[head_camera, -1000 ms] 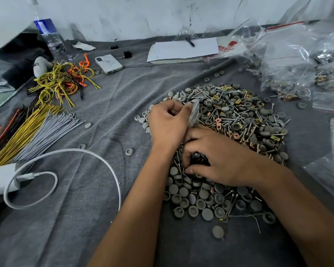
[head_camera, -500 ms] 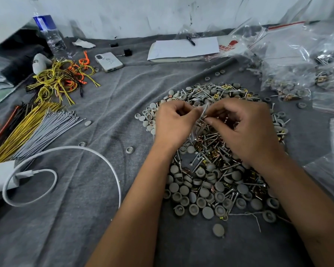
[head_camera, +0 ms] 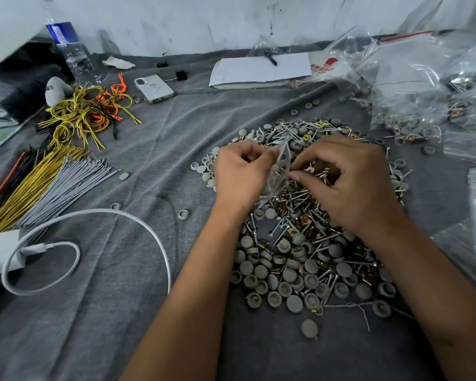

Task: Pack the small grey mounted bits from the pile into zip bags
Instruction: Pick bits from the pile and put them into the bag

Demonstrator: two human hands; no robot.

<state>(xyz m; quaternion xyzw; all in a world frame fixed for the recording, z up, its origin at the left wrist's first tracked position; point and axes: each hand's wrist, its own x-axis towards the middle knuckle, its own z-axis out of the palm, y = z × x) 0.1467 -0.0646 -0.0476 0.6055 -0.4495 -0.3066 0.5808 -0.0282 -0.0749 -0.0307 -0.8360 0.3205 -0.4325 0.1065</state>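
Left hand (head_camera: 241, 174) pinches the small zip bag (head_camera: 279, 171) upright; right hand (head_camera: 349, 182) curls at its mouth, both above the pile (head_camera: 300, 259), right of the blanket's (head_camera: 149, 166) middle.

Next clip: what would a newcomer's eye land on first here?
The big pile of grey caps, screws and brass clips at centre right on the grey cloth. Above it, the left hand and right hand pinch a small clear zip bag. At far left lie bundles of yellow and grey ties.
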